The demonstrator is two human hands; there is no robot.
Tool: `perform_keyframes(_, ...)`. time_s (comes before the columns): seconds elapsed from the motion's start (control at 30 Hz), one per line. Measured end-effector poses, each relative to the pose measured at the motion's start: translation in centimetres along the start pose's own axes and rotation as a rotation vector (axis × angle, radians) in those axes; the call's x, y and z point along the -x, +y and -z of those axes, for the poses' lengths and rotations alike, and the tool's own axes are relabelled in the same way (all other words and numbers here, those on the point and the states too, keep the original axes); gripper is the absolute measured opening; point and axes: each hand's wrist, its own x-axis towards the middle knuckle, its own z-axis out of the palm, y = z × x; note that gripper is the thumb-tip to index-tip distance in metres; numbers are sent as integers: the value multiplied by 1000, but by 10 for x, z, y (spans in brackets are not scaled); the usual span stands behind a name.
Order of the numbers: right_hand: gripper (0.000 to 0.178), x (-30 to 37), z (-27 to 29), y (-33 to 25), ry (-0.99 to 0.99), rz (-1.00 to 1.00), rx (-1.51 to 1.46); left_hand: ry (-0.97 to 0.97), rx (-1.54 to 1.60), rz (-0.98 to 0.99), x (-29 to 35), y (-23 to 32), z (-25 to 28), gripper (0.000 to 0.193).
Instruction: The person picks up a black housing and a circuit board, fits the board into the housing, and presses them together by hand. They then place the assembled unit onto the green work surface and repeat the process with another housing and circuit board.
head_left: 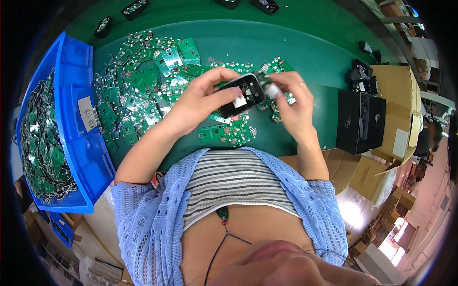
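Black casing (242,94), a small rectangular shell with its open side turned up, sits held above the green work mat (305,62), between both hands at mid-table. Left hand (202,97) pinches its near-left end, thumb below and curled fingers over the top edge. Right hand (293,102) closes thumb and forefinger on a small whitish part (271,89) at the casing's upper-right corner; a ring shows on one finger. What that part is cannot be made out, and the casing's interior shows only a white patch and dark fittings, too small to read further.

Directly beneath the hands lie several green circuit boards (228,133), partly covered by the wrists. A larger loose heap of green boards (138,81) spreads across the mat to the left, overlapping so that individual boards are hard to separate.

At the left edge stands a blue plastic bin (76,143), tilted toward the person and filled with more boards; a white rectangular label (87,113) with dark handwriting is stuck to its inner wall. The bin's far side is lost in the dark rim of the view.

To the right, a black box (360,121) with a pale mark stands against a brown cardboard carton (400,109) bearing a white rectangular sticker. Small black parts (360,78) sit just beyond the box, indistinct. More black casings (133,8) lie along the far edge, cut off at the top.
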Motion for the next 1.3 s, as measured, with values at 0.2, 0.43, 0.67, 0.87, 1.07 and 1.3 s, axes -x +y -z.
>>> perform_keyframes(0.2,19,-1,-19,-4,-109,-227,-466,60,-118,-114,8,1,1,21)
perform_keyframes(0.43,18,6,-32,-10,-103,-373,-844,256,242,-45,12,11,-2,24)
perform_keyframes(0.67,20,0,-22,-4,-187,-486,-826,243,-82,-162,16,5,0,22)
perform_keyframes(0.87,14,4,-35,-10,4,-310,-849,181,61,-143,18,2,-9,23)
perform_keyframes(1.07,15,-11,-22,-4,34,-289,-637,164,-287,-346,22,6,-2,18)
perform_keyframes(1.3,19,-12,-31,-14,-237,-228,-472,227,-234,-213,17,11,0,16)
